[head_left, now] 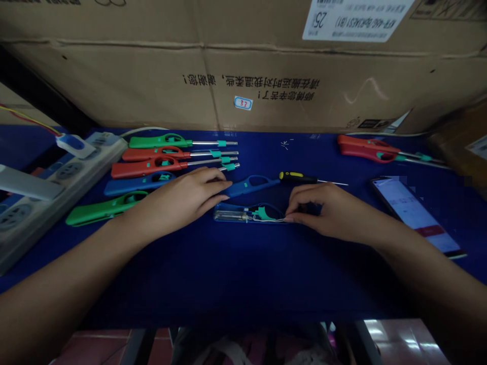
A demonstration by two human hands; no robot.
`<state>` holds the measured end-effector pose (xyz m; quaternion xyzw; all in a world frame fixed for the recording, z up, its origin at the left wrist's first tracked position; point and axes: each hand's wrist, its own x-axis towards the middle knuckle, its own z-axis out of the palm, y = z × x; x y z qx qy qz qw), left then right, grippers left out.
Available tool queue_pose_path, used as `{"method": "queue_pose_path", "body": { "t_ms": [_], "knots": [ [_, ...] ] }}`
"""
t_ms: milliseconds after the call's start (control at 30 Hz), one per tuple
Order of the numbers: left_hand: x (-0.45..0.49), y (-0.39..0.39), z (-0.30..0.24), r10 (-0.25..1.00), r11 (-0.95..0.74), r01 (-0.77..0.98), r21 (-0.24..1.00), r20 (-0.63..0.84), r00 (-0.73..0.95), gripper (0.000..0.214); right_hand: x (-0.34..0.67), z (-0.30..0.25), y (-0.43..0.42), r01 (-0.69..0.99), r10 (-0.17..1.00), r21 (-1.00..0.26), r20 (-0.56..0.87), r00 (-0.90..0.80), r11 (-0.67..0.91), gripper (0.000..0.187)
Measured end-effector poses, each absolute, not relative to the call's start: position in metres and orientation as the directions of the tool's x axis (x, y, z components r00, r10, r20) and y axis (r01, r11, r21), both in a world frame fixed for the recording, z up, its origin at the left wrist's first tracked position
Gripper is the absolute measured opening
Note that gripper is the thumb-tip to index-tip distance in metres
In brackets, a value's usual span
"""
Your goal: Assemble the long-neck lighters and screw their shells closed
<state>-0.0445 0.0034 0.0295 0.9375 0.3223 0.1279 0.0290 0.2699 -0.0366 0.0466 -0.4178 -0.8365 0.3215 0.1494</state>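
While one lighter lies taken apart at the middle of the blue mat, the work looks to be partway through, with that single piece in hand. The opened lighter lies flat, its clear tank and green trigger part exposed. The right hand has its fingers curled and its fingertips pinched together on the right end of the piece, where a thin pale wire shows; what exactly they nip is too small to tell. Just beyond it lies the blue shell half, off the body and not yet back on. The left hand rests flat and unclenched, its stretched fingers touching that shell's left end and gripping nothing. A black-and-yellow screwdriver lies loose just past the right hand, held by no one. To the far left, a row of five lighters, green, red, red, blue and green, lies whole and side by side. Two red lighters lie apart at the far right. Which group is finished cannot be told from how they lie. A lit phone sits on the right, a power strip on the left, and a cardboard box along the far edge.
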Motion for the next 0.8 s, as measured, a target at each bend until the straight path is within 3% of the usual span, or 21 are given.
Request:
{"method": "queue_pose_path", "body": {
  "t_ms": [200,333,600,800],
  "knots": [
    [-0.047,0.008,0.027,0.623,-0.782,0.596,0.181,0.209,0.754,0.039,0.268,0.045,-0.040,0.632,0.808,-0.646,-0.038,-0.588,0.429,0.011],
    [-0.047,0.006,0.028,0.616,-0.787,0.602,0.134,0.214,0.758,0.042,0.269,0.047,-0.043,0.680,0.815,-0.571,-0.031,-0.579,0.461,0.007],
    [-0.049,-0.006,0.025,0.610,-0.783,0.616,-0.087,0.093,0.787,0.049,0.267,0.045,-0.038,0.694,0.847,-0.486,0.329,-0.418,0.531,0.010],
    [-0.055,-0.007,0.023,0.609,-0.783,0.616,-0.080,0.101,0.787,0.046,0.268,0.033,-0.037,0.725,0.841,-0.428,0.308,-0.445,0.540,0.025]
  ]
}}
